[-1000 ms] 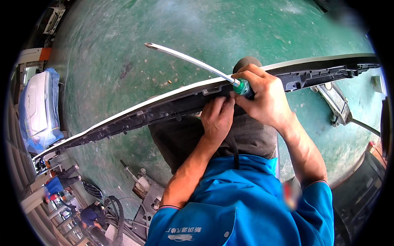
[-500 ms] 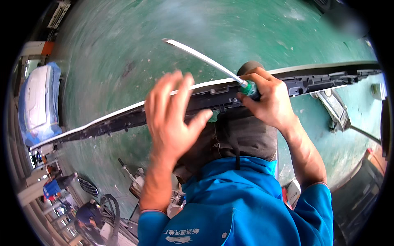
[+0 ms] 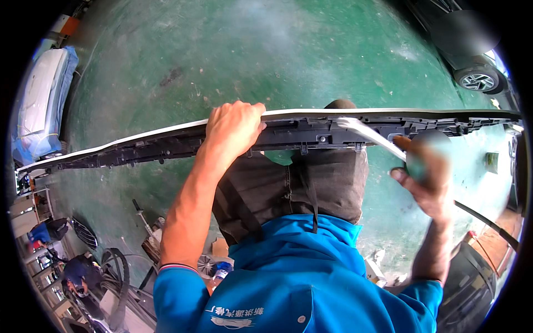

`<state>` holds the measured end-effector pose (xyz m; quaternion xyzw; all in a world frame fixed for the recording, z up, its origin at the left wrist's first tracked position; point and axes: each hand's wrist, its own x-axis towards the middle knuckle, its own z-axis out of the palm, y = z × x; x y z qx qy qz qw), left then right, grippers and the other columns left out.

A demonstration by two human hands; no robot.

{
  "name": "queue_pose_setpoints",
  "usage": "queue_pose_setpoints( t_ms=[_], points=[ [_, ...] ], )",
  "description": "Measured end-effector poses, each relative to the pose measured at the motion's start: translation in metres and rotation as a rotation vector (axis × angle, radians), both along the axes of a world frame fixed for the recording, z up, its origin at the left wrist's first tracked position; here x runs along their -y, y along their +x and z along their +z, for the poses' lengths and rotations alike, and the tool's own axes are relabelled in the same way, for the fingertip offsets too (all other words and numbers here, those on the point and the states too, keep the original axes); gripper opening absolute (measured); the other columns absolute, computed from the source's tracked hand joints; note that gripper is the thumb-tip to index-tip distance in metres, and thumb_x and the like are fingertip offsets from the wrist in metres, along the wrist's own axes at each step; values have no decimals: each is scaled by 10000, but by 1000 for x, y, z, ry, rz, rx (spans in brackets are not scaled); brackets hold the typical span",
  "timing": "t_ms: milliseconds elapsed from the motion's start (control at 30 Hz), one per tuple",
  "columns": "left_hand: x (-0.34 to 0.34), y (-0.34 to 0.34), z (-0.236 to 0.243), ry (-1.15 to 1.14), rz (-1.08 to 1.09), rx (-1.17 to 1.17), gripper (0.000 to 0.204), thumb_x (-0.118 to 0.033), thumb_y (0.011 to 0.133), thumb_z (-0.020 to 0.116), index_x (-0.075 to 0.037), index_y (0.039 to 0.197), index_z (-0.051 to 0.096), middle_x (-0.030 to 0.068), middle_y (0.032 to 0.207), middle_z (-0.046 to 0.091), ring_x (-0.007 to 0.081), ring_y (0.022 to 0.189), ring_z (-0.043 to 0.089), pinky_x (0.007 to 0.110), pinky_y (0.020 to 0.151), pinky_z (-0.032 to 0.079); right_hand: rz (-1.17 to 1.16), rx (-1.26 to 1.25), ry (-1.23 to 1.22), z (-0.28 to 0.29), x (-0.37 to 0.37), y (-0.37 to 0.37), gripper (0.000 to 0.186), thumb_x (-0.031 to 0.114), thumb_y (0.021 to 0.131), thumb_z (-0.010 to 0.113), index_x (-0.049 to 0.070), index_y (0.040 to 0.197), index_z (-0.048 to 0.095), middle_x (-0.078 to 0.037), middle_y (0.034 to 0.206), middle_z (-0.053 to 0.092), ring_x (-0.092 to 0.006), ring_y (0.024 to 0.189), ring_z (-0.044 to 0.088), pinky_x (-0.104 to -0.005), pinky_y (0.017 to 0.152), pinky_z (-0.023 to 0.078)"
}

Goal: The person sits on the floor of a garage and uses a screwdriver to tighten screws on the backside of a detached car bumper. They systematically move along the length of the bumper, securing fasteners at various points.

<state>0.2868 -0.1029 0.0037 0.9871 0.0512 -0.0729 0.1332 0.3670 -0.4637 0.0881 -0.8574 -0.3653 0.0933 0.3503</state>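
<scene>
A long, narrow black plastic car trim panel [image 3: 286, 135] with a white edge spans the view in front of my thighs, its ribbed, clipped side showing. My left hand [image 3: 232, 129] is closed over its white far edge, left of the middle, fingertips curled around it. On the right, my right hand [image 3: 426, 180] grips a long-shafted screwdriver [image 3: 377, 136] by its green handle, blurred by motion. The bright shaft points left, its flat tip over the panel's middle; whether it touches cannot be made out.
A wrapped white car part [image 3: 43, 105] lies at the far left. A dark car's wheel [image 3: 478, 80] stands far right. Another person [image 3: 78, 277] is low at the lower left, near black hoses [image 3: 119, 294]. A black cable [image 3: 483, 219] runs along the right.
My left hand has come down from the air onto the panel's edge. My right hand has moved right and nearer me with the screwdriver, whose tip has swung down over the panel.
</scene>
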Motion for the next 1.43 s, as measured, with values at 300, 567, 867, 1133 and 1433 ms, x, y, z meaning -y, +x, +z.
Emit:
queue_pose_setpoints(
  t_ms=[300, 567, 867, 1133, 1433],
  points=[
    [6, -7, -1, 40, 14, 33, 179, -187, 857, 793, -40, 921, 712, 168, 828, 731, 402, 838, 722, 513, 721, 560, 166, 14, -426, 71, 10, -4, 475, -88, 662, 774, 2, 1122, 691, -136, 920, 690, -336, 771, 709, -390, 677, 546],
    [2, -6, -8, 33, 23, 53, 168, -171, 850, 797, -32, 898, 715, 175, 797, 726, 399, 809, 726, 502, 719, 572, 188, 159, -213, 56, -17, -4, 349, -117, 678, 748, -5, 1005, 702, -145, 1017, 697, -297, 822, 713, -364, 711, 569],
    [3, -7, -11, 26, 28, 130, 30, -69, 795, 709, -47, 796, 729, 186, 781, 725, 376, 779, 748, 483, 677, 596, 199, 167, -214, 53, -32, -4, 298, -100, 692, 745, -12, 974, 702, -137, 1000, 698, -278, 810, 707, -354, 702, 564],
    [2, -6, -9, 15, 44, 35, 151, -168, 845, 797, -43, 898, 733, 178, 826, 739, 392, 839, 739, 500, 747, 584, 188, 166, -223, 49, -33, -3, 290, -96, 695, 739, -13, 970, 701, -131, 993, 700, -275, 809, 707, -349, 702, 564],
    [1, -4, -9, 26, 27, 21, 155, -165, 848, 794, -32, 887, 726, 181, 831, 738, 388, 848, 740, 496, 757, 589, 305, 261, -293, 51, -40, -1, 284, -53, 693, 794, 12, 957, 712, -126, 1010, 710, -279, 846, 730, -384, 728, 583]
  ],
)
